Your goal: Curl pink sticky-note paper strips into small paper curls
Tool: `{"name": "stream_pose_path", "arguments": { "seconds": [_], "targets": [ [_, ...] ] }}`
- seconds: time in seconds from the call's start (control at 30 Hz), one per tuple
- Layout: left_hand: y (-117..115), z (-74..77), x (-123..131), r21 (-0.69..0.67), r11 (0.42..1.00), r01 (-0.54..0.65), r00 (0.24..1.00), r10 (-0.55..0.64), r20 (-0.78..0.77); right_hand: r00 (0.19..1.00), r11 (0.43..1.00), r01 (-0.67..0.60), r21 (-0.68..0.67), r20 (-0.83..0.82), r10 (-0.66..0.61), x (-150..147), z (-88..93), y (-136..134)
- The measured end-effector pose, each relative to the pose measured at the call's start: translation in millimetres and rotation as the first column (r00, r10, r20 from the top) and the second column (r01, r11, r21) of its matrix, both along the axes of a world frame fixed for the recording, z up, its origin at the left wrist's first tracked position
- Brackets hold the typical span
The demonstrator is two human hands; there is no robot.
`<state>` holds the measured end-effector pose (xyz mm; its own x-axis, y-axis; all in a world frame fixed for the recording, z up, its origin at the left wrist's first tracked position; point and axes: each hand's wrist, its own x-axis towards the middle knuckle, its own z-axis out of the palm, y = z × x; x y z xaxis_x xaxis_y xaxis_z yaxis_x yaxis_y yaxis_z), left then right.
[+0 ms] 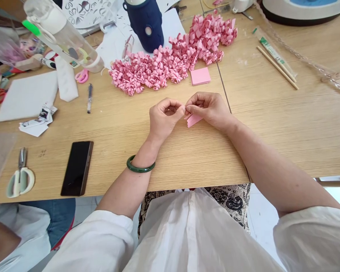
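Note:
My left hand and my right hand meet above the table, thumb and fingertips pinched together. Pink paper with a cut, fringed-looking edge sticks out below the fingers of my right hand, which appears to grip it. Whatever lies between the fingertips of my left hand is too small to make out. Just beyond the hands rests a small stack of pink paper squares. Behind it stretches a long heap of curled pink paper flowers.
A navy cup and a clear bottle stand at the back. To the left lie a pen, a phone and scissors. Chopsticks lie at right. Another person's sleeve shows at lower left.

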<state>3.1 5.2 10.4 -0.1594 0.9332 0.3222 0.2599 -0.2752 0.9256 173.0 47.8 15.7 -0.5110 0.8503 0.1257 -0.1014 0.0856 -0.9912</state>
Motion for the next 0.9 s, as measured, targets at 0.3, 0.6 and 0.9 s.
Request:
{"name": "stream_pose_path", "arguments": {
  "seconds": [0.3, 0.6, 0.9],
  "targets": [
    [-12.9, 8.4, 11.2, 0.121, 0.981, -0.151, 0.953, 0.177, -0.248, 0.982, 0.978, 0.161, 0.135, 0.078, -0.173, -3.6, 1.1, -6.3],
    [-13.3, 4.9, 15.9, 0.141, 0.987, -0.077, 0.969, 0.107, -0.221, 0.966, 0.956, 0.226, 0.188, 0.081, -0.244, -3.6, -4.6, 0.6],
    [-10.5, 0.4, 13.0, 0.068, 0.996, -0.049, 0.999, 0.05, -0.017, 0.967, 0.957, 0.218, 0.191, 0.091, -0.238, -3.0, -2.5, 0.1]
  ]
}}
